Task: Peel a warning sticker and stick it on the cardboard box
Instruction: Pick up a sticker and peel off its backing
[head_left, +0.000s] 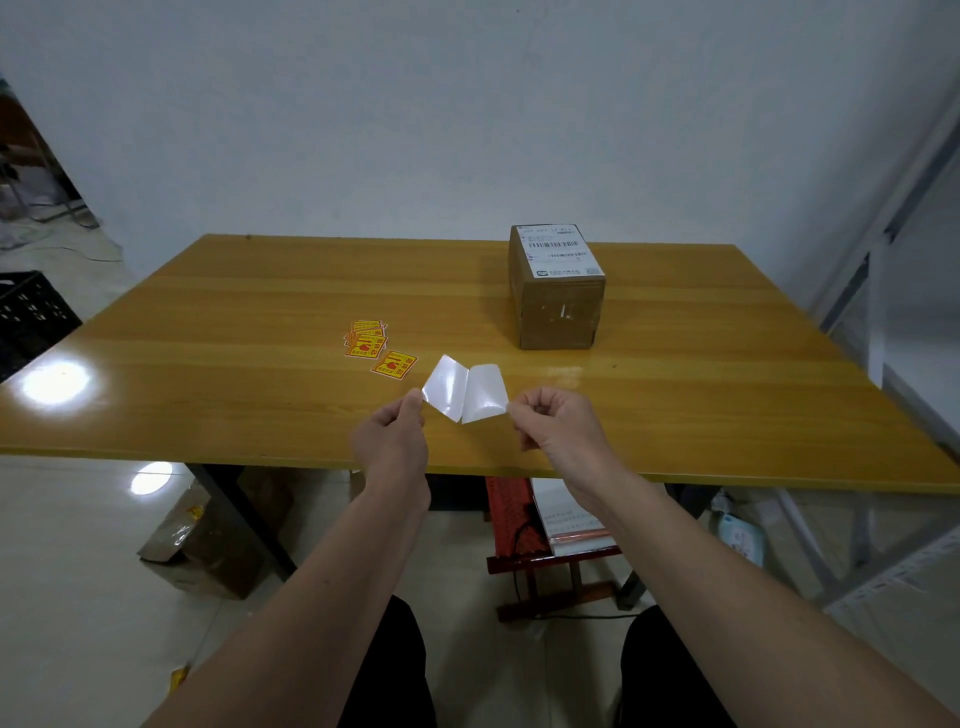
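Note:
Above the near edge of the wooden table (208, 332), my left hand (392, 439) pinches one white sheet (445, 385) and my right hand (558, 428) pinches another white sheet (485, 391). The two sheets still meet along a lower edge, spread apart in a V. I cannot tell which is the sticker and which the backing. A brown cardboard box (558, 309) with a white shipping label on top stands at the back right. A pile of yellow-red warning stickers (366, 338) lies mid-table, with one loose sticker (395, 365) beside it.
A black crate (28, 312) stands at the left of the table. Under the table are a taped carton (208, 540) and a red stool holding papers (550, 525). A grey metal rack (883, 260) stands at the right.

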